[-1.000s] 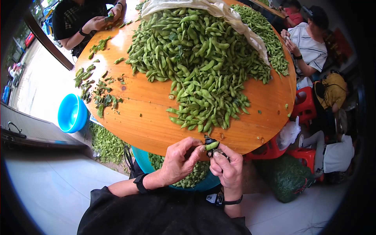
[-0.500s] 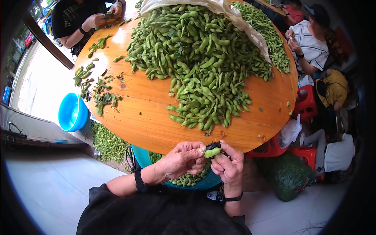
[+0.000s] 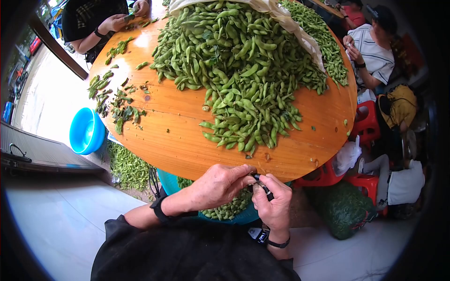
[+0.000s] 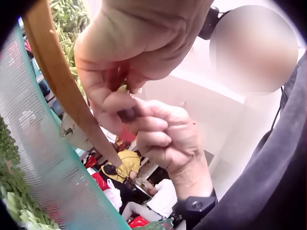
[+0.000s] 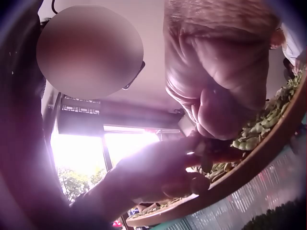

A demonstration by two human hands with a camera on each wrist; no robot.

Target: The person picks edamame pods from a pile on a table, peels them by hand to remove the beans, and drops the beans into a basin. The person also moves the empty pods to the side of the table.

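Close in front of the body, at the table's near edge, the two hands meet fingertip to fingertip. The left hand (image 3: 215,187) pinches a green soybean pod, mostly hidden behind the fingers; a sliver of the pod (image 4: 123,88) shows in the left wrist view. In the right hand (image 3: 273,203) is a small black tool (image 3: 268,193), gripped with curled fingers; its exact kind I cannot tell. Below both hands stands a teal mesh basket (image 3: 167,184) with shelled green beans (image 3: 229,208) in it. A big heap of soybean pods (image 3: 243,84) lies on the table ahead.
The round wooden table (image 3: 173,150) bears leaf scraps (image 3: 124,112) at its left and a pale cloth (image 3: 300,35) over the heap. A blue basin (image 3: 79,131) stands left, near pods on the floor (image 3: 131,166). Red stools (image 3: 365,124) and a dark net sack (image 3: 342,210) are at right.
The pod, plainly visible against the black tool before, is now covered by the left fingers. The left hand has moved right and closed in on the right hand's fingertips.
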